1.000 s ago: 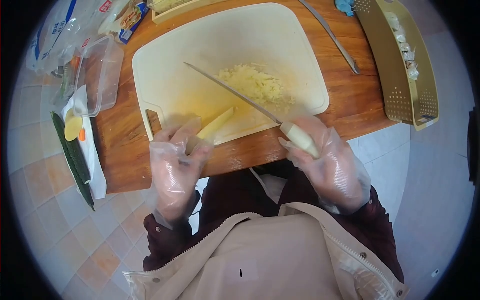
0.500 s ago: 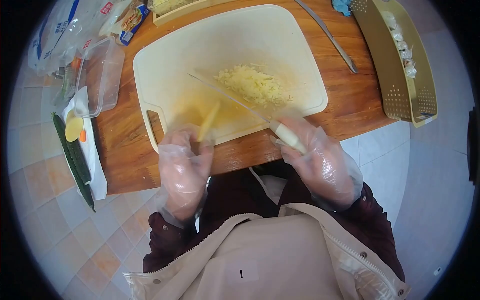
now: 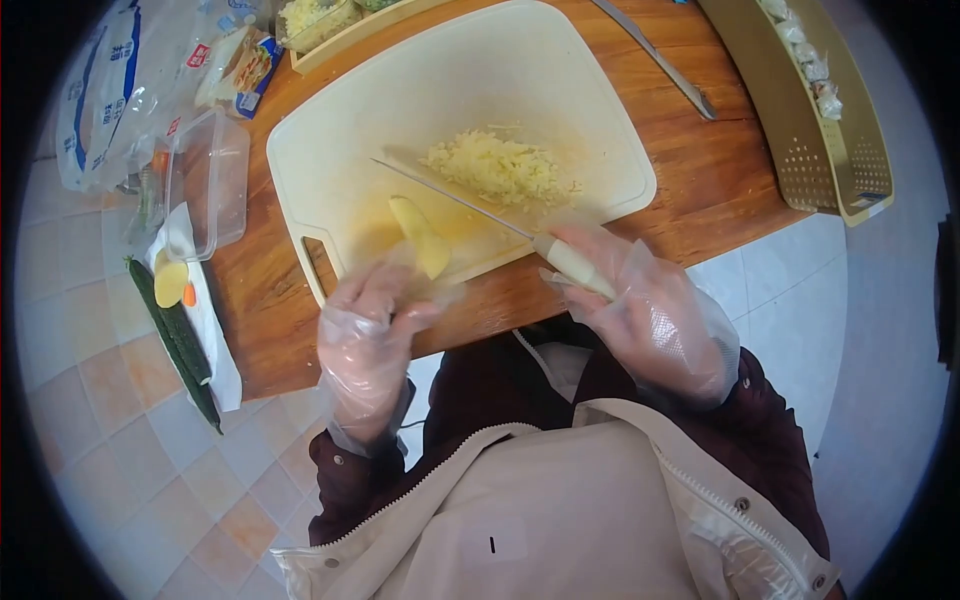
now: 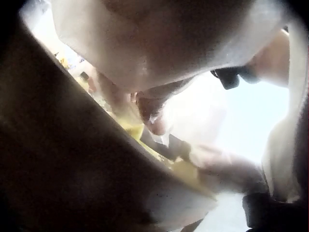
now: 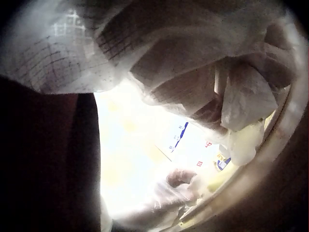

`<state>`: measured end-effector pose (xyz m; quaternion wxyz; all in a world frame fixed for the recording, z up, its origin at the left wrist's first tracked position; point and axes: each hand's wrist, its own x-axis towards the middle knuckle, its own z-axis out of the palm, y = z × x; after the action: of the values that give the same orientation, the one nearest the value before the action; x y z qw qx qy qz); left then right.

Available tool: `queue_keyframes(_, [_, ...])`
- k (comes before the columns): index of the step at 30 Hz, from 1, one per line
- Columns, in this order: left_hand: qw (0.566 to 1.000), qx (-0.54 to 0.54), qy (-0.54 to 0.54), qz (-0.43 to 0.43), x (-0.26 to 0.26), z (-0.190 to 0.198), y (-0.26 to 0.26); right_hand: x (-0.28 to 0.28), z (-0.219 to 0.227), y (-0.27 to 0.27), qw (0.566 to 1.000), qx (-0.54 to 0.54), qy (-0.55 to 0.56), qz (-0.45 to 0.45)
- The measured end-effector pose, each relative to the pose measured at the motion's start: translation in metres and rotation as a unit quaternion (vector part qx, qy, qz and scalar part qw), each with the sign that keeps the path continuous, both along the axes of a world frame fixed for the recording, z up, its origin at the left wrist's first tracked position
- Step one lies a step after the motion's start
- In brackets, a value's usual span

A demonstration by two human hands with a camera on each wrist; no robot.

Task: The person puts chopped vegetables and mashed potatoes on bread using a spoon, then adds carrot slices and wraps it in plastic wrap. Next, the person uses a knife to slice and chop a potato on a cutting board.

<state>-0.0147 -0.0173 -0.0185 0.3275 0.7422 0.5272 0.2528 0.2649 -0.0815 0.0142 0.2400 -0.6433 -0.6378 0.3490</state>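
Observation:
My left hand (image 3: 365, 340), in a clear plastic glove, holds a pale yellow peeled piece (image 3: 420, 235) at the near left part of the white cutting board (image 3: 350, 120). In my gloved right hand (image 3: 650, 315) is the white handle of a knife (image 3: 575, 265), its blade pointing up and left over the board, just right of the yellow piece. Beyond the blade lies a heap of finely chopped yellow bits (image 3: 495, 168). The left wrist view is dark and partly covered by the glove; the right wrist view shows the left hand (image 5: 169, 195) beside yellow material.
On the left are a clear plastic tub (image 3: 207, 190), plastic bags (image 3: 100, 110) and cucumbers (image 3: 178, 335) by a white sheet with a yellow slice (image 3: 170, 283). A second knife (image 3: 660, 62) lies beyond the board's right side, near a perforated basket (image 3: 810, 165) holding wrapped pieces.
The yellow piece has turned, its broad side now facing up. The left hand has shifted slightly right since the earliest frame, and the knife has moved slightly left. The head view has shifted a little.

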Motion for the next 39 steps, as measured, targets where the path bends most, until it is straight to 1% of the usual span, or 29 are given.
queue_keyframes(1, [1.0, 0.0, 0.003, -0.002, 0.003, 0.005, 0.004, 0.0, -0.002, 0.0, 1.0, 0.0, 0.003, -0.002])
queue_keyframes(2, [0.995, 0.066, 0.07, -0.011, 0.008, 0.013, 0.011, 0.001, -0.004, -0.001, 1.0, 0.023, 0.009, 0.004])
queue_keyframes(3, [0.982, 0.132, 0.135, -0.021, 0.012, 0.018, 0.016, 0.002, -0.005, -0.001, 0.999, 0.047, 0.014, 0.01])
queue_keyframes(4, [0.986, 0.131, 0.095, -0.033, 0.011, 0.012, 0.019, 0.002, -0.006, -0.001, 0.999, 0.047, 0.015, 0.01])
queue_keyframes(5, [0.986, 0.131, 0.096, -0.033, 0.01, 0.007, 0.016, 0.003, -0.007, -0.002, 0.999, 0.044, 0.011, 0.023])
queue_keyframes(7, [0.994, 0.072, 0.072, -0.03, 0.009, -0.001, 0.008, 0.003, -0.005, -0.001, 0.999, 0.041, 0.007, 0.036])
queue_keyframes(8, [0.994, 0.073, 0.073, -0.031, 0.011, -0.003, 0.005, 0.001, -0.002, 0.0, 0.999, 0.016, 0.002, 0.044])
queue_keyframes(10, [0.999, 0.019, 0.032, -0.014, 0.017, -0.007, 0.001, -0.001, 0.001, 0.001, 0.999, -0.009, -0.005, 0.051])
queue_keyframes(11, [0.999, 0.019, 0.031, -0.015, 0.016, -0.009, 0.0, -0.002, 0.001, 0.001, 0.998, -0.012, -0.009, 0.059])
queue_keyframes(13, [0.998, 0.062, -0.005, -0.026, 0.015, -0.014, -0.002, -0.001, 0.001, 0.001, 0.997, -0.016, -0.014, 0.069])
queue_keyframes(14, [0.998, 0.061, -0.006, -0.024, 0.014, -0.009, -0.001, 0.0, 0.001, 0.002, 0.997, -0.015, -0.016, 0.072])
queue_keyframes(16, [0.996, 0.08, 0.042, -0.018, 0.01, 0.005, 0.004, 0.0, 0.004, 0.005, 0.996, -0.014, -0.022, 0.081])
queue_keyframes(17, [0.996, 0.079, 0.041, -0.016, 0.006, 0.005, 0.006, -0.002, 0.007, 0.006, 0.996, -0.029, -0.023, 0.078])
queue_keyframes(19, [0.995, 0.057, 0.076, -0.039, 0.001, 0.006, 0.012, -0.003, 0.007, 0.006, 0.996, -0.046, -0.024, 0.075])
queue_keyframes(20, [0.995, 0.055, 0.075, -0.038, 0.003, 0.011, 0.018, -0.003, 0.003, 0.004, 0.997, -0.039, -0.015, 0.07])
queue_keyframes(21, [0.977, 0.123, 0.144, -0.1, 0.008, 0.02, 0.028, -0.003, 0.002, 0.004, 0.997, -0.035, -0.012, 0.069])
queue_keyframes(22, [0.945, 0.189, 0.212, -0.161, 0.011, 0.024, 0.033, -0.003, 0.001, 0.003, 0.997, -0.032, -0.009, 0.068])
queue_keyframes(23, [0.946, 0.188, 0.21, -0.158, 0.012, 0.022, 0.034, -0.002, 0.001, 0.003, 0.998, -0.02, 0.02, 0.048])
queue_keyframes(24, [0.952, 0.163, 0.2, -0.167, 0.013, 0.02, 0.034, -0.002, 0.001, 0.003, 0.998, -0.008, 0.05, 0.028])
queue_keyframes(25, [0.956, 0.138, 0.19, -0.176, 0.014, 0.018, 0.034, -0.001, 0.006, 0.004, 0.998, -0.007, 0.048, 0.031])
queue_keyframes(27, [0.957, 0.133, 0.194, -0.17, 0.021, 0.021, 0.033, 0.001, 0.017, 0.005, 0.995, -0.061, 0.077, -0.008])
queue_keyframes(31, [0.956, 0.111, 0.211, -0.173, 0.031, 0.036, 0.024, 0.008, 0.01, 0.0, 0.992, -0.033, 0.121, -0.015])
queue_keyframes(32, [0.954, 0.11, 0.215, -0.177, 0.031, 0.033, 0.021, 0.01, 0.011, 0.0, 0.991, -0.048, 0.12, -0.015])
queue_keyframes(34, [0.96, 0.084, 0.218, -0.154, 0.029, 0.024, 0.014, 0.014, 0.013, -0.001, 0.99, -0.061, 0.126, -0.019])
queue_keyframes(36, [0.962, 0.065, 0.214, -0.154, 0.029, 0.023, 0.013, 0.017, 0.014, -0.002, 0.988, -0.08, 0.131, -0.01])
queue_keyframes(37, [0.966, 0.045, 0.206, -0.149, 0.029, 0.023, 0.013, 0.019, 0.014, -0.003, 0.988, -0.079, 0.135, -0.014])
queue_keyframes(39, [0.962, 0.042, 0.22, -0.154, 0.032, 0.036, 0.017, 0.021, 0.013, -0.005, 0.991, -0.048, 0.123, -0.007])
